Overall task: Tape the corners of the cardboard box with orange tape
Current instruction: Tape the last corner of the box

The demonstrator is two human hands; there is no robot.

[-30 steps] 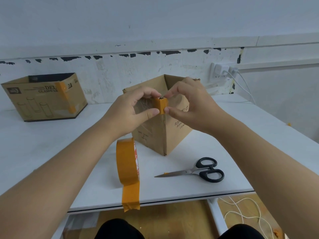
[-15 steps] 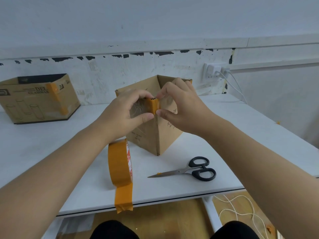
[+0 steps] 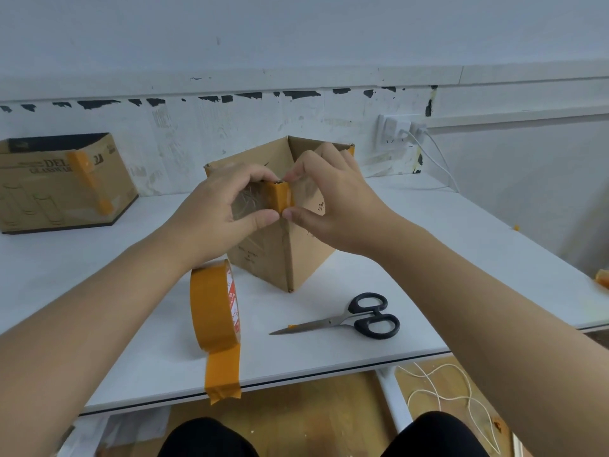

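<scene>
Two cardboard boxes (image 3: 290,245) (image 3: 62,183) on white table (image 3: 461,245), scuffed wall (image 3: 230,120) behind.

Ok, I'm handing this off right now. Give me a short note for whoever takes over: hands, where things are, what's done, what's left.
Left hand: pinches the orange tape piece at the box's near top corner.
Right hand: pinches the same piece from the other side.
Cardboard box: open-topped, standing on the white table, one corner toward you.
Tape roll: on edge left of the box, loose end hanging over the table edge.
Scissors: lying to the right of the roll.
Done: tape strip folded over the near top corner.
Left: press it flat; far-right corner shows orange; the rest cannot be judged.
</scene>
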